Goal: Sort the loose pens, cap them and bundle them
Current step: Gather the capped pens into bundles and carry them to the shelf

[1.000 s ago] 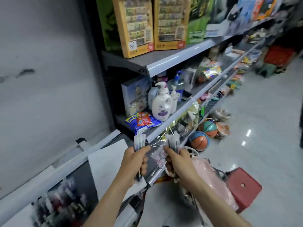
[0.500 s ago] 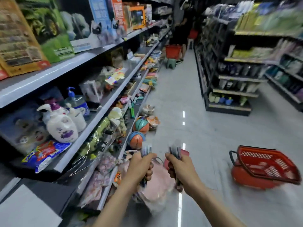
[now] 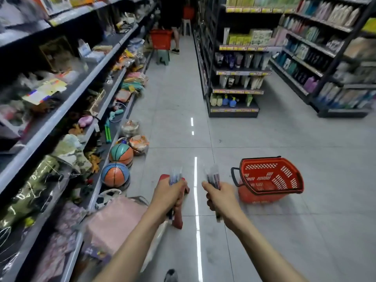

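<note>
One bunch of pens (image 3: pixel 176 177) stands upright in the left hand (image 3: pixel 168 197), whose fingers curl round the barrels, and a second bunch of pens (image 3: pixel 212 177) stands likewise in the gripping right hand (image 3: pixel 220 197), the two fists near each other but apart, over the grey tiled floor (image 3: pixel 264 241) of a shop aisle. Whether the pens are capped is too blurred to tell. A red shopping basket (image 3: pixel 270 178) sits on the floor just right of the right hand, a red stool (image 3: pixel 178 220) shows under the left hand, and an orange-and-blue basketball (image 3: pixel 115 175) lies further left by the toy shelves (image 3: pixel 67 110)
</note>
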Demonstrator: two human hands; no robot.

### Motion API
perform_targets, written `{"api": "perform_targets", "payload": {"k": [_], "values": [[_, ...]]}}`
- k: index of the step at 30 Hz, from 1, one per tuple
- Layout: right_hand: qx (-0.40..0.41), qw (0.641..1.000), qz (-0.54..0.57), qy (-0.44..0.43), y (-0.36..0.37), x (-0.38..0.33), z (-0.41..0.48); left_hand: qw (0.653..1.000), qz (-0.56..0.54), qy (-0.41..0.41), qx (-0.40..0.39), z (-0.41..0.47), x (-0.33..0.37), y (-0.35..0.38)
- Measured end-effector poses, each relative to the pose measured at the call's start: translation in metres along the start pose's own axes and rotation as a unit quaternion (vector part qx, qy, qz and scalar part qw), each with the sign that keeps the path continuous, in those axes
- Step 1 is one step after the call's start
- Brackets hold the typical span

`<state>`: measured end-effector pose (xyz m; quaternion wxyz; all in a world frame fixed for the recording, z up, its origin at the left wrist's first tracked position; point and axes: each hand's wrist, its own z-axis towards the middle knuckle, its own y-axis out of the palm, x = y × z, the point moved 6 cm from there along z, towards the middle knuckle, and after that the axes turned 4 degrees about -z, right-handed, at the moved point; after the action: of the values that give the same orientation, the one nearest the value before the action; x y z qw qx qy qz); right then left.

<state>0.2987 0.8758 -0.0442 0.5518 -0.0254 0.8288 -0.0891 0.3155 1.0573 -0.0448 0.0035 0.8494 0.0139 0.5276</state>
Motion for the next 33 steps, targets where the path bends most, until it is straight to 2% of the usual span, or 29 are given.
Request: {"api": "perform_targets", "payload": {"k": [7, 16, 24, 33], "values": [[0.035, 0.999, -0.011, -0.023, -0.039, -0.033, 0.101, 1.000, -0.008, -0.009, -0.005, 0.118, 0.029, 0.028], [0.042, 0.999, 0.019, 0.006, -0.049, -0.094, 0.257, 0.997, -0.053, -0.062, 0.004, 0.278, 0.090, 0.057], [-0.023, 1.000, -0.004, 0.011, -0.057, -0.138, 0.438, 0.995, -0.054, -0.072, 0.041, 0.435, 0.140, 0.087], [-0.139, 0.989, -0.049, -0.003, -0.066, -0.226, 0.637, 0.976, -0.131, -0.090, 0.148, 0.570, 0.209, 0.120]]}}
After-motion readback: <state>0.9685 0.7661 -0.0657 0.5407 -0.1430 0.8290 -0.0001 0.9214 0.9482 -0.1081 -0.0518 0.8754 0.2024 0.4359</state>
